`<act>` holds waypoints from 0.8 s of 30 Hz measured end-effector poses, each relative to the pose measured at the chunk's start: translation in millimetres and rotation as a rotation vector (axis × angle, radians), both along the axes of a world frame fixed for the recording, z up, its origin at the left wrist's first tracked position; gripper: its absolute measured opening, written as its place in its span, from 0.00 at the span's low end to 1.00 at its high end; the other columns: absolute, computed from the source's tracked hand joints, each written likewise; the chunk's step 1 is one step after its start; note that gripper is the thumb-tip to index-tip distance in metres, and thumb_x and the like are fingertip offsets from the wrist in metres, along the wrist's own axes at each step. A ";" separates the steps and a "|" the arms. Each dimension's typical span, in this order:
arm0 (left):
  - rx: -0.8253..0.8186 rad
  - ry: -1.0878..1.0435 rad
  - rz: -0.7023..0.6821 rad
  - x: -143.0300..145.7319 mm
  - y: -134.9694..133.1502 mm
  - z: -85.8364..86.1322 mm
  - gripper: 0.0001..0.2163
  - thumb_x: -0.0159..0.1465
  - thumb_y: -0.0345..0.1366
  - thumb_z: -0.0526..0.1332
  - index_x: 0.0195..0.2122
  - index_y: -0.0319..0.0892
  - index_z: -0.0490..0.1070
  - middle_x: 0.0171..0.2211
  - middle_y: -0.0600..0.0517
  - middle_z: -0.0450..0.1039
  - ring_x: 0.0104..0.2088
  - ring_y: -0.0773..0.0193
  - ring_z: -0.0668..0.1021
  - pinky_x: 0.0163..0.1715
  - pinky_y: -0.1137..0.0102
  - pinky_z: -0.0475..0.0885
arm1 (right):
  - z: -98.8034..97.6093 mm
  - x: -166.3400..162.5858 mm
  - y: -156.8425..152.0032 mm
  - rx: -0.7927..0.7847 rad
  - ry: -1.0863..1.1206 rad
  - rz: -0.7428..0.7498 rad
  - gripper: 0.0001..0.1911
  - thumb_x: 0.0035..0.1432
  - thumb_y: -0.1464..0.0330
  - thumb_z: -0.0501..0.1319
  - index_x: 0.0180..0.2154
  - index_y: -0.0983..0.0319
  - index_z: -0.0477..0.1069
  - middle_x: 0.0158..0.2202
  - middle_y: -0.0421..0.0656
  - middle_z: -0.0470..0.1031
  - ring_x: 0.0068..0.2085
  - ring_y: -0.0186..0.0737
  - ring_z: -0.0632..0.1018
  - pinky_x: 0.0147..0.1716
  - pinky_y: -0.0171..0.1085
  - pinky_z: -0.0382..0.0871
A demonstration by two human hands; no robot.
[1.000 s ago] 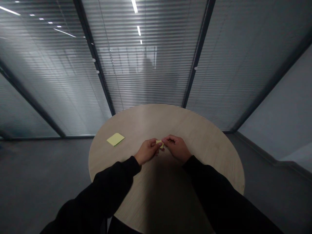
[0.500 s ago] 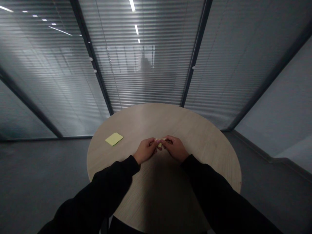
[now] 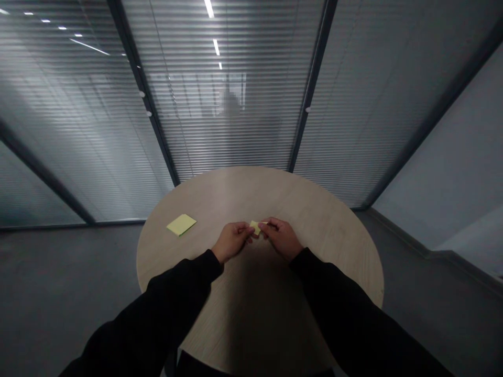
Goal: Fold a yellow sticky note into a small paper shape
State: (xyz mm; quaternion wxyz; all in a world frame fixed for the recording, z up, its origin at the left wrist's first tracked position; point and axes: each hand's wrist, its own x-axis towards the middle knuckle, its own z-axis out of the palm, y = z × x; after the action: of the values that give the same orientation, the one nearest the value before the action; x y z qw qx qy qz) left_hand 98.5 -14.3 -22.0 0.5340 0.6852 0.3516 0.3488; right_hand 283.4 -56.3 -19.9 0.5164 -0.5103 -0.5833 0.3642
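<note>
Yellow paper piece (image 3: 255,226) sits at the meeting point of both hands; the layout follows from the wearer outward. Nearest the camera, two black sleeves, left (image 3: 168,309) and right (image 3: 346,314), run forward over the shadowed near part of the round table (image 3: 353,262). Beyond them, the left hand (image 3: 231,242) and the right hand (image 3: 281,238) are brought together, fingertips almost touching, just above the table surface at about its middle. Each hand is closed in a pinch on one side of the piece, thumb against fingers; whether the piece touches the table cannot be told. Half a second ago the piece showed only as a thin edge between the fingers; now a small flat yellow face shows again, so it has been turned back toward the camera while both pinches held. Fold lines on it are too small to make out. Further out and to the left, well apart from the hands, a yellow note pad (image 3: 181,224) lies flat on the table, unmoved. Behind the far rim stands a glass partition with blinds (image 3: 236,131).
</note>
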 end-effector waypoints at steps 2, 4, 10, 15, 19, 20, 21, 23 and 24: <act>0.065 0.033 0.007 -1.1 1.7 -0.7 0.18 0.63 0.50 0.62 0.33 0.37 0.79 0.28 0.46 0.79 0.26 0.65 0.75 0.28 0.72 0.66 | 0.1 0.1 -0.4 -0.011 -0.009 0.008 0.18 0.58 0.53 0.63 0.35 0.63 0.76 0.23 0.39 0.72 0.25 0.35 0.70 0.26 0.34 0.62; 0.120 0.074 0.014 -2.8 2.1 0.0 0.17 0.64 0.47 0.61 0.33 0.38 0.79 0.28 0.46 0.79 0.27 0.64 0.76 0.29 0.72 0.67 | 0.6 0.6 -0.9 -0.028 -0.036 0.007 0.19 0.58 0.52 0.63 0.35 0.63 0.77 0.22 0.38 0.71 0.24 0.34 0.69 0.25 0.34 0.60; 0.262 0.208 0.072 -7.9 -3.3 6.1 0.16 0.67 0.46 0.59 0.35 0.40 0.80 0.23 0.52 0.74 0.23 0.67 0.72 0.26 0.73 0.63 | 2.5 4.0 -1.5 0.026 -0.103 0.035 0.21 0.55 0.53 0.67 0.41 0.63 0.79 0.30 0.42 0.79 0.29 0.37 0.74 0.30 0.35 0.66; 0.123 0.025 -0.044 -6.1 -5.7 6.7 0.17 0.65 0.49 0.62 0.40 0.39 0.78 0.33 0.48 0.79 0.28 0.68 0.74 0.31 0.73 0.68 | -2.9 8.4 1.6 0.092 -0.142 0.036 0.19 0.58 0.53 0.66 0.41 0.61 0.80 0.31 0.44 0.80 0.30 0.39 0.75 0.31 0.37 0.68; -0.092 -0.214 -0.035 -3.0 -3.4 2.3 0.22 0.62 0.50 0.67 0.49 0.38 0.73 0.38 0.45 0.80 0.28 0.69 0.75 0.31 0.73 0.70 | -0.6 8.3 0.3 0.162 -0.135 -0.055 0.17 0.59 0.54 0.65 0.40 0.61 0.80 0.31 0.44 0.79 0.28 0.38 0.74 0.29 0.37 0.68; -0.154 -0.267 -0.005 -2.4 -3.2 1.7 0.23 0.61 0.50 0.68 0.50 0.37 0.72 0.38 0.45 0.80 0.28 0.69 0.75 0.31 0.72 0.71 | 1.4 7.5 -1.0 0.207 -0.157 -0.099 0.16 0.60 0.55 0.65 0.40 0.61 0.81 0.32 0.44 0.79 0.28 0.38 0.73 0.29 0.37 0.67; -0.220 -0.317 0.015 -1.8 -3.4 1.6 0.24 0.61 0.50 0.68 0.49 0.37 0.72 0.39 0.44 0.80 0.28 0.69 0.76 0.32 0.72 0.72 | 3.6 6.5 -2.5 0.265 -0.191 -0.139 0.15 0.61 0.57 0.65 0.40 0.61 0.81 0.33 0.45 0.80 0.28 0.37 0.73 0.29 0.37 0.67; -0.346 -0.396 0.008 -0.8 -4.7 2.3 0.22 0.61 0.50 0.68 0.45 0.35 0.73 0.39 0.42 0.79 0.30 0.67 0.78 0.35 0.70 0.74 | 7.5 4.2 -5.5 0.366 -0.271 -0.156 0.12 0.63 0.60 0.63 0.40 0.60 0.81 0.37 0.46 0.80 0.30 0.37 0.74 0.31 0.37 0.69; -0.396 -0.425 -0.003 -0.3 -5.6 2.9 0.21 0.61 0.50 0.69 0.41 0.34 0.73 0.37 0.42 0.79 0.31 0.67 0.78 0.36 0.69 0.75 | 8.7 3.0 -6.6 0.402 -0.306 -0.137 0.11 0.63 0.62 0.62 0.41 0.59 0.81 0.39 0.46 0.80 0.32 0.38 0.76 0.32 0.37 0.70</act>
State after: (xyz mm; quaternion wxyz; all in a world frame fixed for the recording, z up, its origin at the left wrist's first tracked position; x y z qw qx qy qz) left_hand 98.2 -19.8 -19.1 0.7196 0.4796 0.2922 0.4085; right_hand 286.4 -63.0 -11.2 0.5367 -0.4851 -0.6792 0.1239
